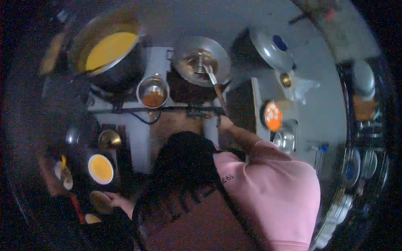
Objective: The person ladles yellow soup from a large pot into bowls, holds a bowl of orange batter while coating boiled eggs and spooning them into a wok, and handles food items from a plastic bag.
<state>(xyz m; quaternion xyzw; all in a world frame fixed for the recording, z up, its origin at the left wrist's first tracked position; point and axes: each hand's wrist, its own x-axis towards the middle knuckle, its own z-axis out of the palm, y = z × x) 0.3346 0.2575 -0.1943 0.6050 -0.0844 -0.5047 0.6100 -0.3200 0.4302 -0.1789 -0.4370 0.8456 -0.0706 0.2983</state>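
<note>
My right hand (225, 124) is closed round the brown handle of a metal cooking utensil (211, 75). The utensil's head rests in a wide metal pan (224, 58) on the stove, which holds a little brownish food. At the lower left, my left hand (115, 200) grips the edge of a dim round bowl (99, 202). Just above that bowl is a white bowl of yellow liquid (100, 169). Between the pan and a big pot stands a small metal bowl (153, 91) with orange-brown bits in it. The picture is dark and grainy.
The big pot (79, 54) of yellow liquid (111, 49) is at the upper left. To the right are a large metal lid (272, 49), a plastic bag (305, 87), an orange dish with white pieces (273, 116) and a steel bowl (285, 139). Dishes line the far right.
</note>
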